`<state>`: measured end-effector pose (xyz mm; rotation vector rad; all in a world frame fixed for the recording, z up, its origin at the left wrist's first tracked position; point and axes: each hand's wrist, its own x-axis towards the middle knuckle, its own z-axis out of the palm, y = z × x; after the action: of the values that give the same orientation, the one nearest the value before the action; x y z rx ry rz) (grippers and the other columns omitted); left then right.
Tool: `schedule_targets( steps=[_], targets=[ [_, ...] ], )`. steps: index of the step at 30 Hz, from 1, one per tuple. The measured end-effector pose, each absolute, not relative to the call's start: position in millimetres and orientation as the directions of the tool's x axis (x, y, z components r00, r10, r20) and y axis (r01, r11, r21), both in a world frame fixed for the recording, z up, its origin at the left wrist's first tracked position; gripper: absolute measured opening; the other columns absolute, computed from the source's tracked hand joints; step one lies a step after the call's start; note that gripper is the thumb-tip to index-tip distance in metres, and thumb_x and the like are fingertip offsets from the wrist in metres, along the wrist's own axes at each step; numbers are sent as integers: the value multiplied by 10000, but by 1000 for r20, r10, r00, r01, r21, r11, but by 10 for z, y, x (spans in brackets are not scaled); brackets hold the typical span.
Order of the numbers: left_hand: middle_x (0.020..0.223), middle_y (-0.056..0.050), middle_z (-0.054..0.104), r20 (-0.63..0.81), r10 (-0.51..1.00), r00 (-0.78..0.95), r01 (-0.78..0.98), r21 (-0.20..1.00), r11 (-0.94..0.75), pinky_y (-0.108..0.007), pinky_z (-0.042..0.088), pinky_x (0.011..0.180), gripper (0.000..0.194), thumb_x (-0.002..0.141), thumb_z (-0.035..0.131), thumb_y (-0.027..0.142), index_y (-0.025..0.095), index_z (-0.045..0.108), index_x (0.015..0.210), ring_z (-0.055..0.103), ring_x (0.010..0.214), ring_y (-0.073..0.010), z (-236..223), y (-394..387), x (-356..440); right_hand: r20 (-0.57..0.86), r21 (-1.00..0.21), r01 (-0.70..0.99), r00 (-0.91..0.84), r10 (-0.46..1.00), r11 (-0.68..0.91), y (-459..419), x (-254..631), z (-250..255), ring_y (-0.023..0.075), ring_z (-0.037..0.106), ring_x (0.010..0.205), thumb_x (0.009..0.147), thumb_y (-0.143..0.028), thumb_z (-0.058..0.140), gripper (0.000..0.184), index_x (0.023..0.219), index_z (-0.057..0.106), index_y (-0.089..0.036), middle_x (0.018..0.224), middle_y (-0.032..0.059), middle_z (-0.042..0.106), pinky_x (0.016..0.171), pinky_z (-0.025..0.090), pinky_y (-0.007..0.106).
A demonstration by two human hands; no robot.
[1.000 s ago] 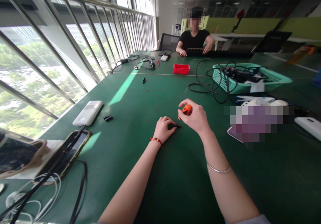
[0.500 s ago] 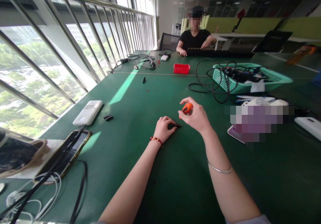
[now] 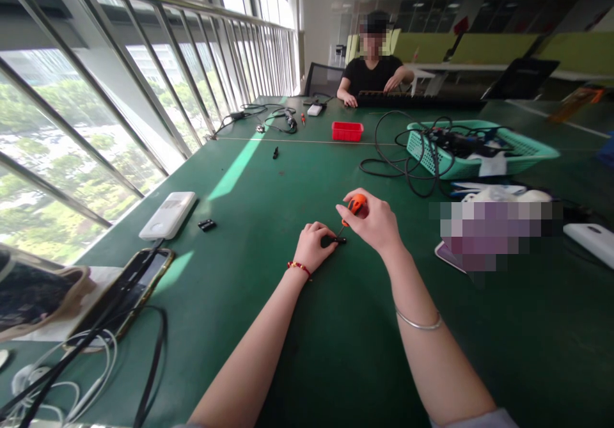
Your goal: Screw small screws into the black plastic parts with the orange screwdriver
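Observation:
My left hand (image 3: 314,247) rests on the green table and pinches a small black part (image 3: 340,240), whose far end sticks out past the fingertips. The part's exact kind is too small to tell. Above it, my right hand (image 3: 377,222) is closed around the orange and black handle of a screwdriver (image 3: 356,204). The thin shaft slants down to the left, and its tip meets the black part or stops just over it. Some of the handle is hidden by my right fingers.
Left of my hands lie a black piece (image 3: 207,225), a white power bank (image 3: 167,215) and a phone (image 3: 148,274). Farther off are a red tray (image 3: 348,132), another black piece (image 3: 275,153) and a green basket (image 3: 527,156) with cables. A person (image 3: 374,76) sits across the table.
The screwdriver handle has turned and stands a little more upright in my right hand, whose fingers have shifted slightly left. My left hand and the black part stay in place.

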<state>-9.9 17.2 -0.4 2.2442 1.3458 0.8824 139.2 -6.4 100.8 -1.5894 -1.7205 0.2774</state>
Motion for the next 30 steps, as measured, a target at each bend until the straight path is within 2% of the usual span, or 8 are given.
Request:
schedule_targets(
  steps=[3, 6, 8, 14, 20, 22, 26, 30],
  targets=[
    [903, -35, 614, 319, 883, 345, 645, 602, -470, -368, 449, 850, 95, 714, 666, 206, 194, 671, 808, 529, 872, -197, 1, 170, -98, 384, -627, 756, 90, 919, 188, -65, 1390, 1006, 150, 523, 570, 768, -523, 500, 313, 696, 587, -231, 596, -6, 585, 532, 334, 239],
    [909, -35, 614, 313, 884, 346, 644, 606, -467, -371, 448, 854, 98, 713, 665, 206, 194, 669, 811, 529, 876, -198, 2, 170, -99, 394, -637, 733, 42, 918, 240, -73, 1399, 1010, 144, 531, 581, 747, -381, 529, 164, 795, 599, -240, 641, -15, 595, 535, 342, 231],
    [907, -34, 612, 314, 884, 347, 644, 605, -468, -372, 449, 853, 98, 712, 665, 206, 197, 667, 809, 530, 875, -198, -2, 172, -101, 388, -653, 706, 0, 922, 275, -78, 1402, 1013, 134, 522, 562, 721, -345, 549, 185, 871, 587, -244, 652, -25, 582, 523, 342, 224],
    [900, -36, 613, 328, 880, 345, 640, 603, -476, -370, 450, 847, 102, 714, 666, 208, 191, 669, 814, 526, 866, -196, -19, 177, -103, 361, -650, 735, 78, 929, 191, -63, 1380, 1009, 148, 520, 576, 766, -516, 510, 303, 710, 590, -229, 601, -8, 581, 534, 341, 237],
    [901, -36, 615, 317, 883, 347, 646, 601, -470, -364, 450, 848, 102, 710, 671, 208, 190, 675, 810, 524, 867, -197, -11, 175, -100, 365, -691, 677, 23, 931, 254, -32, 1404, 970, 133, 533, 570, 707, -311, 561, 158, 839, 586, -229, 673, -20, 609, 538, 359, 223],
    [899, -38, 615, 317, 883, 346, 647, 601, -470, -363, 450, 849, 104, 709, 669, 204, 189, 676, 812, 524, 870, -198, -8, 174, -100, 358, -687, 685, 29, 933, 243, -23, 1410, 950, 130, 518, 548, 727, -341, 555, 133, 774, 582, -220, 631, -20, 592, 537, 360, 227],
    [903, -41, 615, 318, 882, 347, 644, 603, -471, -367, 451, 851, 105, 715, 661, 207, 192, 678, 818, 526, 875, -201, -10, 173, -103, 401, -711, 656, 83, 912, 253, 5, 1448, 922, 137, 516, 552, 780, -464, 526, 309, 634, 570, -196, 573, 1, 571, 563, 379, 241],
    [911, -43, 616, 312, 884, 349, 647, 603, -468, -371, 449, 854, 112, 721, 646, 210, 196, 675, 829, 525, 891, -208, -12, 175, -107, 467, -805, 517, 246, 849, 293, 62, 1581, 923, 128, 507, 526, 794, -484, 521, 333, 679, 591, -180, 565, 2, 548, 540, 384, 240]
  ],
)
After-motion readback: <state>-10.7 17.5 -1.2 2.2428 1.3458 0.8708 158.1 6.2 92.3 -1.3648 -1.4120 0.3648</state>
